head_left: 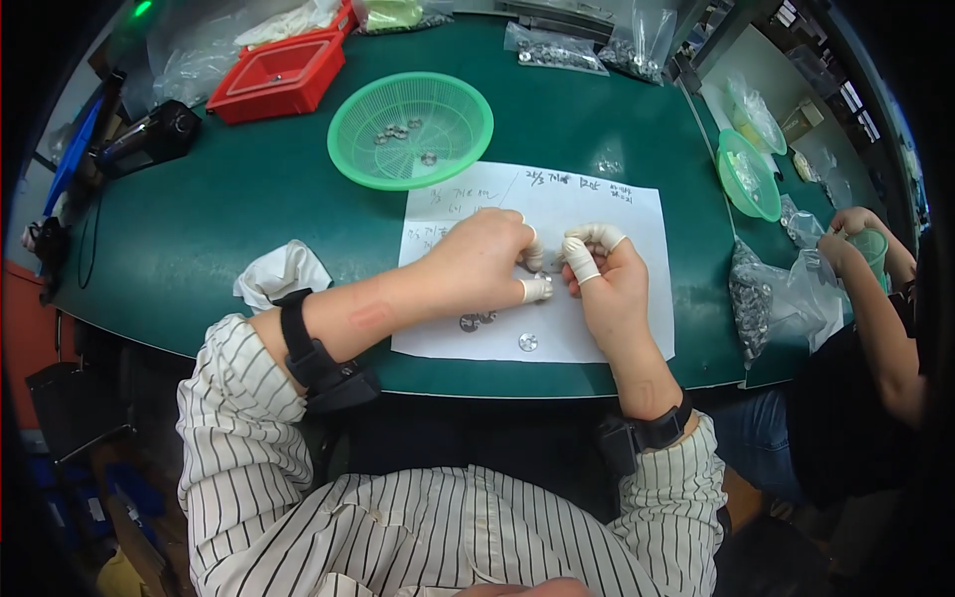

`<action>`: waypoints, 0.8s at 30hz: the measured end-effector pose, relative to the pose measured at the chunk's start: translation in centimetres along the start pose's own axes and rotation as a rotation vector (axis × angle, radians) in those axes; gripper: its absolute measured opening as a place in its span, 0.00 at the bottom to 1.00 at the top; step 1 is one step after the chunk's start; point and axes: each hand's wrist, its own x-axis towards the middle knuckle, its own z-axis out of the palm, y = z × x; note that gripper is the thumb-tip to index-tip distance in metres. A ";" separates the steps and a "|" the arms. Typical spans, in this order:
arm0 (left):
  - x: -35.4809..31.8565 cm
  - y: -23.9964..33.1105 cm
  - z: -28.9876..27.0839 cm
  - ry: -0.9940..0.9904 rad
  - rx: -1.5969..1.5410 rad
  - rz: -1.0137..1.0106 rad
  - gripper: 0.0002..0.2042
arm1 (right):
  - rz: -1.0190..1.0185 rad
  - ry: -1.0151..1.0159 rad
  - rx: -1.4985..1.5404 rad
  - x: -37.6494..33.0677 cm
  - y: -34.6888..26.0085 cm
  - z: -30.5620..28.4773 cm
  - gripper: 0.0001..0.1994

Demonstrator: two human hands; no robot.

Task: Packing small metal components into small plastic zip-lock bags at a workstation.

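Observation:
My left hand and my right hand meet over a white paper sheet on the green table. Both wear white finger cots. Their fingertips pinch together around a small metal part between them, mostly hidden by the fingers. A single small metal ring lies on the paper near its front edge, and a few more metal rings lie under my left hand. Beyond the paper stands a round green mesh basket with several metal rings in it.
A red tray sits at the back left, a crumpled white cloth left of the paper. Clear bags of metal parts lie at the right, beside another person's hands and a second green basket.

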 end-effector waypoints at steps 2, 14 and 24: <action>0.3 0.2 0.8 0.020 0.059 0.023 0.12 | 0.021 0.003 0.038 0.1 -0.1 0.0 0.07; 1.2 -0.4 -6.0 0.276 -0.136 -0.255 0.07 | 0.005 0.091 0.107 0.1 -0.1 -1.0 0.05; -2.0 -1.1 -6.8 0.444 0.206 -0.138 0.10 | -0.046 -0.012 0.031 0.1 0.0 -0.9 0.06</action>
